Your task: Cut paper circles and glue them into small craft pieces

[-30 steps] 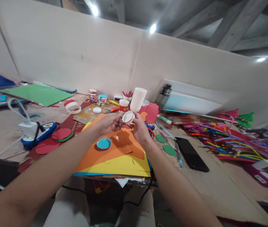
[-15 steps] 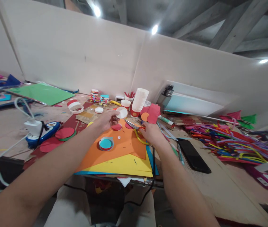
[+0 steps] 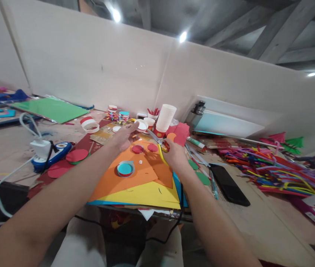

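Note:
My left hand [image 3: 124, 137] pinches a short white cup ring [image 3: 141, 125] with a red rim, held above the far edge of the orange paper [image 3: 129, 171]. Closed on scissors [image 3: 157, 142] with yellow and red handles is my right hand [image 3: 175, 155], and the blades point up and left toward the ring. Two small red paper discs [image 3: 138, 149] lie on the orange sheet just below the hands. A teal-filled cup ring [image 3: 125, 169] rests lower on that sheet. Yellow paper [image 3: 146, 194] lies underneath.
A stack of white paper cups [image 3: 165, 118] stands behind the hands. A black phone [image 3: 228, 179] lies to the right, with a heap of coloured pipe cleaners [image 3: 279, 167] beyond. A blue glue gun [image 3: 50, 154], red discs [image 3: 76, 155] and a green sheet [image 3: 49, 109] sit on the left.
Both hands held the white ring together; my right hand let go, picked up the scissors and raised them toward the ring. My left hand moved the ring further away.

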Motion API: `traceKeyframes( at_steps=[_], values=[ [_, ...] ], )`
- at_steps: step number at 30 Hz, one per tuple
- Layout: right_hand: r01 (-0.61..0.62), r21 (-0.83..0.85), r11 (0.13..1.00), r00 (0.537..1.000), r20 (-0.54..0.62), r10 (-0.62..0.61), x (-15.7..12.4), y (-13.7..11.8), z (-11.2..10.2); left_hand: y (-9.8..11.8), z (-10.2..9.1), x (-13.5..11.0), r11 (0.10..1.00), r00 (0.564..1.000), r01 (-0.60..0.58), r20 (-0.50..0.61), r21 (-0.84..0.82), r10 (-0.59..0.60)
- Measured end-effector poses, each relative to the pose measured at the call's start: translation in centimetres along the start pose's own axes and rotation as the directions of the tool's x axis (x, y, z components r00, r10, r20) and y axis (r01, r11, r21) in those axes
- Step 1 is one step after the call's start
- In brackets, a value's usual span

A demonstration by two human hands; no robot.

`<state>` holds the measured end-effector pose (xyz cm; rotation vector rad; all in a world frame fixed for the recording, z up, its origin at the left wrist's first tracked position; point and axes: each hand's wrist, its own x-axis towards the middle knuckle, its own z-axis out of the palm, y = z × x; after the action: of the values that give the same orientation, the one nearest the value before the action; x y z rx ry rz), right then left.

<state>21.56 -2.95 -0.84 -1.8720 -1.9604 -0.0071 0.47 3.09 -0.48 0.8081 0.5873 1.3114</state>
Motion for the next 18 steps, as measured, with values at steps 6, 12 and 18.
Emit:
traceKeyframes(
  at_steps=[6, 12, 18],
  values=[
    [0.127, 0.425, 0.896, 0.99, -0.114, -0.086, -0.2, -1.3, 0.5, -0.4, 0.5, -0.2, 0.99, 0.99, -0.11, 0.077, -0.088, 0.117],
    [0.238, 0.476, 0.847, 0.971, -0.103, -0.214, -0.8, -2.4, 1.6, -0.6, 1.1, -0.6, 0.967, 0.955, -0.214, 0.178, -0.14, 0.237],
    [0.22, 0.493, 0.842, 0.975, -0.11, -0.191, -1.3, -2.7, 1.6, -1.2, 1.1, -0.6, 0.949, 0.935, -0.302, 0.166, -0.089, 0.313]
  ],
)
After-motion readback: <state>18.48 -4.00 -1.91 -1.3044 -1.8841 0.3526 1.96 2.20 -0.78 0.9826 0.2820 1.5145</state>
